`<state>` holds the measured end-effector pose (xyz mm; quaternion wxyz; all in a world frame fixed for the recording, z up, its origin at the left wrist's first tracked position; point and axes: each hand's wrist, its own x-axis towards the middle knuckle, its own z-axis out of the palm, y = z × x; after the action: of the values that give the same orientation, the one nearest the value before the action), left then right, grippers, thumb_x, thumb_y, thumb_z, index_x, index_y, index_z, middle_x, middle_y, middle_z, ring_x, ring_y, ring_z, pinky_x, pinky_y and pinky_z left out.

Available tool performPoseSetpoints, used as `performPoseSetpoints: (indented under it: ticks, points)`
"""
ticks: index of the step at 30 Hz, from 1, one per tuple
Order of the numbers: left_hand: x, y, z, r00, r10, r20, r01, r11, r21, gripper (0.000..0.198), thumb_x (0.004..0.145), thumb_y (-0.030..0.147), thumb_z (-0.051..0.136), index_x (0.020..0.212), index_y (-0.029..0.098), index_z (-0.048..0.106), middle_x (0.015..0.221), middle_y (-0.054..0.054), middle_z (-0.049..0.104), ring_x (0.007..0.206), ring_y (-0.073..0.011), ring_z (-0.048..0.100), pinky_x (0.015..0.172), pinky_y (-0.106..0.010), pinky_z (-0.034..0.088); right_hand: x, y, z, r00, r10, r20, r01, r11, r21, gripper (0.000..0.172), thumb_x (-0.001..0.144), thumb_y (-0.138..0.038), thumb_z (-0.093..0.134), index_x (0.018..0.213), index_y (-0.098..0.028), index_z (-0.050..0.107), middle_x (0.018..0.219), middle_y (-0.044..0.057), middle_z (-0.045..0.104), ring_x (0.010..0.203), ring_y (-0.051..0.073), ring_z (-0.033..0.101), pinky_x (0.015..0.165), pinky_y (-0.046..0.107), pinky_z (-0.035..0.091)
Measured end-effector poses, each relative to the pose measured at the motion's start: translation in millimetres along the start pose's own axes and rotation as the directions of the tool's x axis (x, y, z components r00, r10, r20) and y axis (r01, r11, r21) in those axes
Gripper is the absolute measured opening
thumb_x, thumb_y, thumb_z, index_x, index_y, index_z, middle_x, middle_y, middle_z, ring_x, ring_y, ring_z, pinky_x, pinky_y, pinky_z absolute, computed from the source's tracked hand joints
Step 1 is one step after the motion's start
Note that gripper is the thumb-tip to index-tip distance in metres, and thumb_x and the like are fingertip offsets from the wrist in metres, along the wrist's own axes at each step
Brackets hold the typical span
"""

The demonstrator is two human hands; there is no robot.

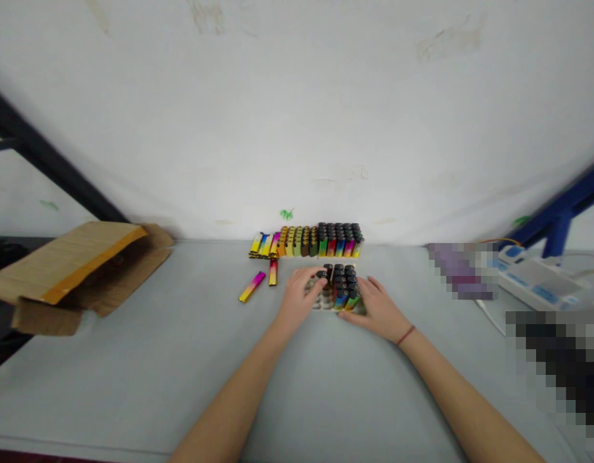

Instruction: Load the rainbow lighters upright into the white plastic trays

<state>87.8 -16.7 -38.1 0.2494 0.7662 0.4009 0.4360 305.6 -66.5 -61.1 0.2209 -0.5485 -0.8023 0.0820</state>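
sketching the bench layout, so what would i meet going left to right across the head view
Box, pink-yellow lighter, red-yellow lighter, left hand, right hand, power strip.

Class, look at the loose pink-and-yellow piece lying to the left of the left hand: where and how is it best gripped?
Probably pinch the pink-and-yellow piece at mid-length, across its long edges, coming from above with the left hand, the nearer one. It lies flat and slanted on the table, its slim, straight body showing along its full length.

Glossy lighters (345,286), matt cardboard box (69,256)
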Motion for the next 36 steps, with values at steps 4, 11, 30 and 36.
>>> performPoseSetpoints:
  ticks: [4,11,30,36]
  points:
    - [1,2,-2.4,1.000,0.030,0.007,-0.030,0.998,0.056,0.025,0.095,0.034,0.056,0.108,0.020,0.071,0.106,-0.008,0.075,0.102,-0.0237,0.065,0.095,-0.039,0.048,0,-1,0,1.000,0.003,-0.010,-0.003,1.000,0.006,0.078,0.083,-0.057,0.066,0.142,-0.010,0.045,0.137,0.023,0.060,0.128,0.035,0.056,0.116,0.059,0.031]
    - [-2,-2,3.0,1.000,0.021,0.009,-0.022,0.992,0.128,0.026,0.094,0.033,0.059,0.116,0.022,0.068,0.108,-0.009,0.073,0.099,-0.0238,0.065,0.094,-0.042,0.049,0,0,0,1.000,0.005,-0.007,-0.005,1.000,0.012,0.078,0.083,-0.057,0.066,0.141,-0.010,0.046,0.136,0.023,0.060,0.128,0.035,0.057,0.116,0.059,0.031]
    - [12,-31,-106.2,0.917,-0.375,-0.135,0.375,0.693,0.616,0.028,0.092,0.031,0.046,0.104,0.018,0.068,0.104,-0.013,0.069,0.091,-0.0251,0.065,0.085,-0.035,0.048,-1,2,0,1.000,-0.001,0.000,0.001,1.000,0.011,0.079,0.085,-0.060,0.063,0.143,-0.009,0.045,0.139,0.024,0.058,0.130,0.035,0.055,0.117,0.060,0.029]
    - [7,-45,-115.4,0.810,-0.586,0.023,0.428,0.618,0.659,0.025,0.083,0.043,0.061,0.087,0.019,0.066,0.093,-0.012,0.071,0.088,-0.0275,0.067,0.072,-0.031,0.045,-1,2,0,1.000,-0.002,0.000,0.002,1.000,0.012,0.079,0.084,-0.060,0.064,0.140,-0.008,0.047,0.138,0.024,0.059,0.129,0.035,0.056,0.117,0.058,0.030]
